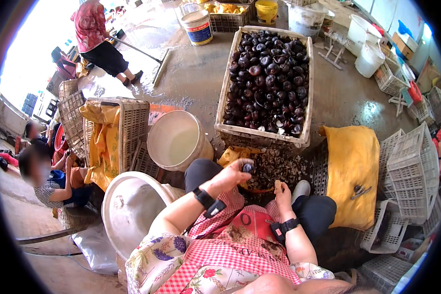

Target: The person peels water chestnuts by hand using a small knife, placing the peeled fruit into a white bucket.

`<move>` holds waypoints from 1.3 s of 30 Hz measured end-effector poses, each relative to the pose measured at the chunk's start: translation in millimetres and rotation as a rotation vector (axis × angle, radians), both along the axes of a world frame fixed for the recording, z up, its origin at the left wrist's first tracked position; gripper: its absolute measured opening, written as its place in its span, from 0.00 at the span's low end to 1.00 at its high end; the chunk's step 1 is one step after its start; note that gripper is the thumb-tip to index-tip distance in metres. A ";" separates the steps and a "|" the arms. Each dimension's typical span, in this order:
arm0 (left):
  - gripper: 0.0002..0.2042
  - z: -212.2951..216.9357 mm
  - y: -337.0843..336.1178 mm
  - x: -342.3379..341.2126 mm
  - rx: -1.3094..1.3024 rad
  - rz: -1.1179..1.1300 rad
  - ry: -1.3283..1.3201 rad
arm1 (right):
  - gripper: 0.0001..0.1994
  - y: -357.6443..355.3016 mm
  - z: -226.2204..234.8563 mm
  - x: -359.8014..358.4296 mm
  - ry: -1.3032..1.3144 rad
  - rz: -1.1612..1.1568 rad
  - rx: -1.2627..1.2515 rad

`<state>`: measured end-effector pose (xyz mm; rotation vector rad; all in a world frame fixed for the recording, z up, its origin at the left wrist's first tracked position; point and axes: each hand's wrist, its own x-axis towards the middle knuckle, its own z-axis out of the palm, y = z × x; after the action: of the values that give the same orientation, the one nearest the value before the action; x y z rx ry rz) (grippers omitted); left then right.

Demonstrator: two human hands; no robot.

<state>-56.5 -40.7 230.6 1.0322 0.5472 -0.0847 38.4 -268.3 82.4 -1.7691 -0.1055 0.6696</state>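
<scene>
Between the fingers of my left hand [225,177] is a dark, round water chestnut [248,168], held above a heap of peelings [279,169] between my knees. My right hand [283,197] is a little to the right, apart from it, with fingers curled together; whatever they may hold is too small to make out. Just ahead stands a large pale crate [222,100] piled with dark water chestnuts [269,73], a few showing white flesh. A small metal hand tool [360,192] lies on the yellow cloth [350,161] at my right.
To my left are a white bucket of cloudy liquid [175,139], a large white tub [132,206] and a crate draped in yellow [132,132]. Stacked plastic crates [411,166] line the right. One person [100,44] pushes a floor squeegee [160,68]; another person [59,188] sits at left.
</scene>
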 end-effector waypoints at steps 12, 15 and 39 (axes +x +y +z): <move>0.22 -9.9 -48.6 -24.6 0.456 -0.141 0.193 | 0.17 11.8 72.0 -14.8 -0.451 0.137 -0.069; 0.22 -44.5 -47.4 -32.2 0.394 -0.160 0.139 | 0.18 6.5 47.4 -3.0 -0.267 0.067 -0.154; 0.21 -44.0 -39.3 -32.3 0.762 -0.238 0.111 | 0.24 22.7 54.5 -6.5 -0.423 0.097 -0.118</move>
<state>-88.8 -80.0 186.6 1.8446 0.5659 -0.1499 31.9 -245.6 136.9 -2.0090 -0.4502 0.3655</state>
